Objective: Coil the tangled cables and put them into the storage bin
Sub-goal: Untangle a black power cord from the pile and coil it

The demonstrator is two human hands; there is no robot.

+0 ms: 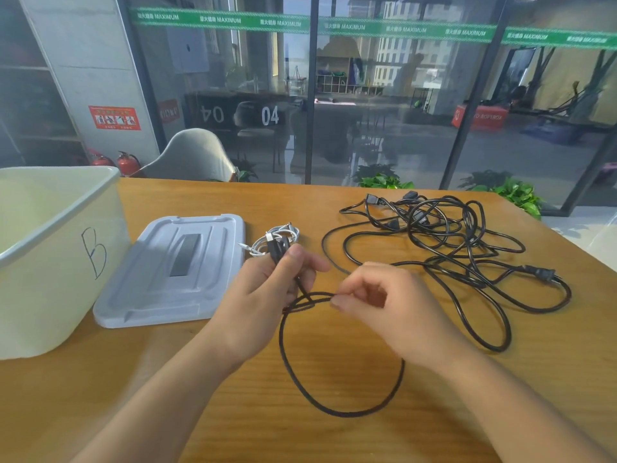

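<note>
Two hands are busy with one black cable [340,379]. My left hand [267,292] grips the plug end, fingers curled round it, and my right hand [377,302] pinches the same cable just beside, thumb against fingertip, where the first loop closes. That loop hangs down over the desk [233,412] in front of me, so I judge the coiling has only begun. The rest of the cable runs to the right into the black tangle [444,235], which lies near the far right edge of the desk. A small white cable [277,238] lies just behind my left hand. For the next loop I think I must draw more length out of the tangle without tightening it. The storage bin [56,248] stands open at the left, its grey lid [177,272] flat beside it. Bare desk in front of me gives room to pull.
</note>
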